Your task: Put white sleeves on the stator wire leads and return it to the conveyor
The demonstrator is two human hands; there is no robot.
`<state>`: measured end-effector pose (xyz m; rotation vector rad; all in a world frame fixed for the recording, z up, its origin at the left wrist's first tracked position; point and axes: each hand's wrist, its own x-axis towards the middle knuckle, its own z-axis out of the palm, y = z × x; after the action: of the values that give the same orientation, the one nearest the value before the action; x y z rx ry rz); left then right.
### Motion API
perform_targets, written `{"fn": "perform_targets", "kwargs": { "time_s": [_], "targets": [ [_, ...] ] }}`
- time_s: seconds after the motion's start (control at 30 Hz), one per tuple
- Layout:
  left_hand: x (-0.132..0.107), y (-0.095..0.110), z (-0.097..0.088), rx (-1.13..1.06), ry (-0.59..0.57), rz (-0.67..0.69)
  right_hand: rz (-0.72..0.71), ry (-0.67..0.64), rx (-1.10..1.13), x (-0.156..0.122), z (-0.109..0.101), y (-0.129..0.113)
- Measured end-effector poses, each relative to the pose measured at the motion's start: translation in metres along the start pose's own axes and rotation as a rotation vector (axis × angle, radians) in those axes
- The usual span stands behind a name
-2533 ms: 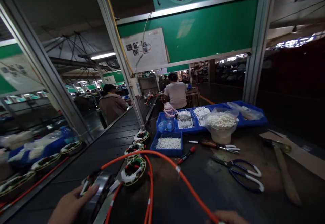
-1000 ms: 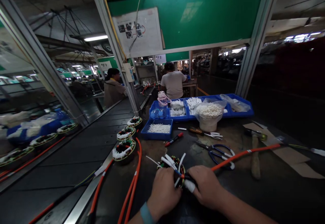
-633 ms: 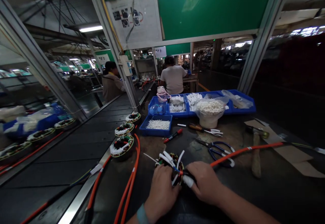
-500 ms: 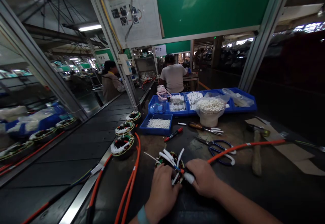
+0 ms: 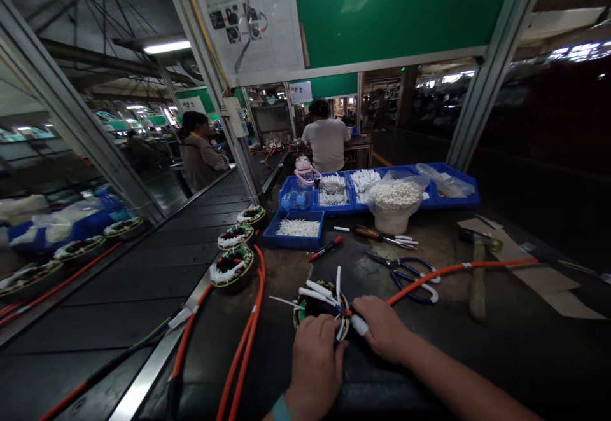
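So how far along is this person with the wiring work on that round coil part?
Looks done: three wound coils with white sleeves sit lined up at the belt's edge, each with an orange cable beside it. In hand: the left hand steadies another coil while the right hand holds its orange lead at the white-sleeved wires. Left: those wires stick out loose, so this coil seems unfinished.

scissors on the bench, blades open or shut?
Shut, as far as shows. The blue-handled scissors lie flat on the bench, their blades running together to one point; the orange cable crosses the handles.
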<state>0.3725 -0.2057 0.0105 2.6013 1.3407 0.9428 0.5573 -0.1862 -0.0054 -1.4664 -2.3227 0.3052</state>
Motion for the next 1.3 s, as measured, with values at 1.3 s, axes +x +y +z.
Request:
{"fn": "perform_targets", "kwargs": {
  "time_s": [1.3],
  "targets": [
    [0.008, -0.010, -0.026, -0.293, -0.164, -0.089, -0.327, 0.370, 0.149, -0.020, 0.017, -0.013]
  ]
}}
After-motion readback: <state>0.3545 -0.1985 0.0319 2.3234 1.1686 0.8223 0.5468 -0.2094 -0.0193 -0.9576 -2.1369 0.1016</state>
